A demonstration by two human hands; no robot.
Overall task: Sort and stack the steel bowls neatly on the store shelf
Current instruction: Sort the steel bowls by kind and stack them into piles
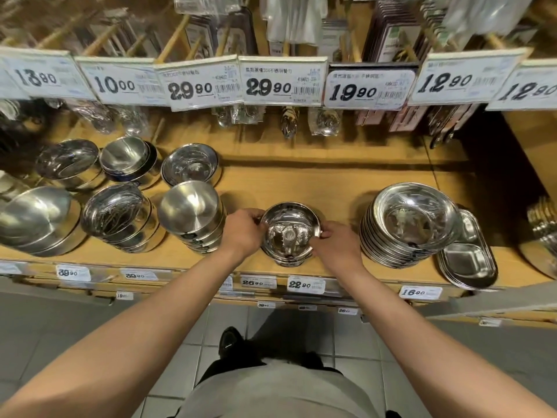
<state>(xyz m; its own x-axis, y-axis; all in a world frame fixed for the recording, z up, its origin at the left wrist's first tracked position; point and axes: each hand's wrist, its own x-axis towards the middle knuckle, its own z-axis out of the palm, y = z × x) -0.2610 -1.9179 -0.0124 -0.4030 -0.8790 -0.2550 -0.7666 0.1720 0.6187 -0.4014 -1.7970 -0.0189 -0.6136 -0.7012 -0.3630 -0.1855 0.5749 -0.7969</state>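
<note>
The left hand (241,233) and right hand (337,247) grip opposite rims of a steel bowl (291,232), fingers curled round its edge, atop a short stack near the front of the shelf (301,182). If the bowl seats crooked, the slick stack could likely tip and slide off the front edge, or knock the taller bowl stack (193,218) just beside the left hand.

Silver steel bowl (291,229); tan wood shelf (301,182).
</note>
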